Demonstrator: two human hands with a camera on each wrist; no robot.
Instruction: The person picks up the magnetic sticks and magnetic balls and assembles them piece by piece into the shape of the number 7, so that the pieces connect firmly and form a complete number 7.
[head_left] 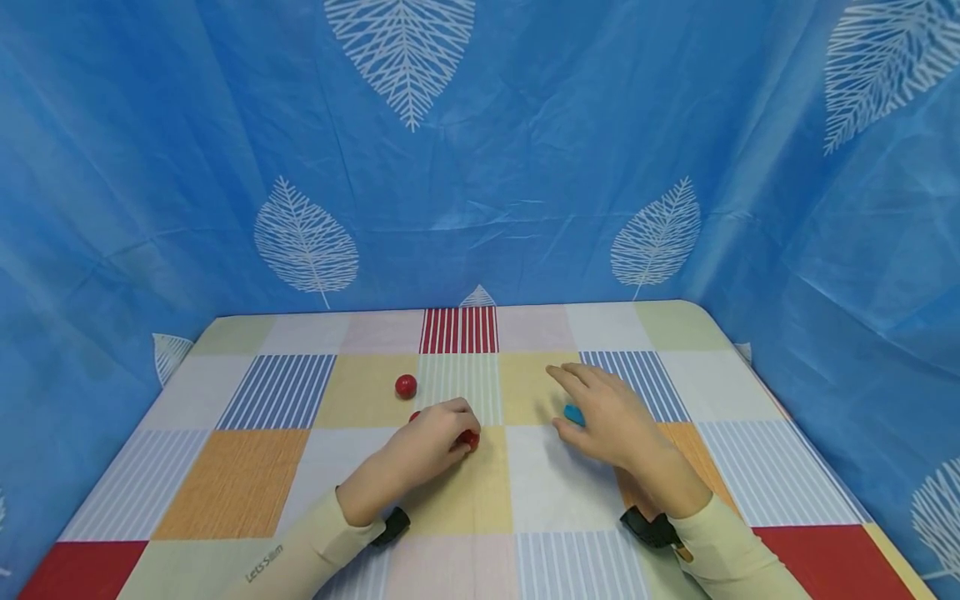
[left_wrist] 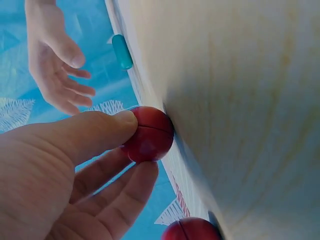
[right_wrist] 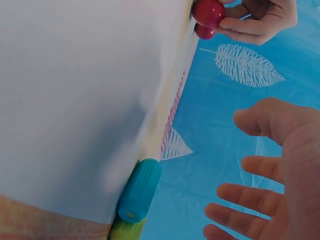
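Observation:
My left hand pinches a glossy red ball between thumb and fingers, at the tabletop. A seam runs round the ball. Partly behind that hand is a second red ball, and a third red ball lies farther back. On the right, my right hand hovers with fingers spread, holding nothing. Below and beside it lies a blue cylinder with a small hole in its end. A yellow-green piece shows next to the cylinder in the right wrist view, cut off by the frame.
A patchwork-patterned cloth covers the table. Blue curtains with white leaf prints hang behind the table and along both sides. Dark straps circle the wrists below pale sleeves.

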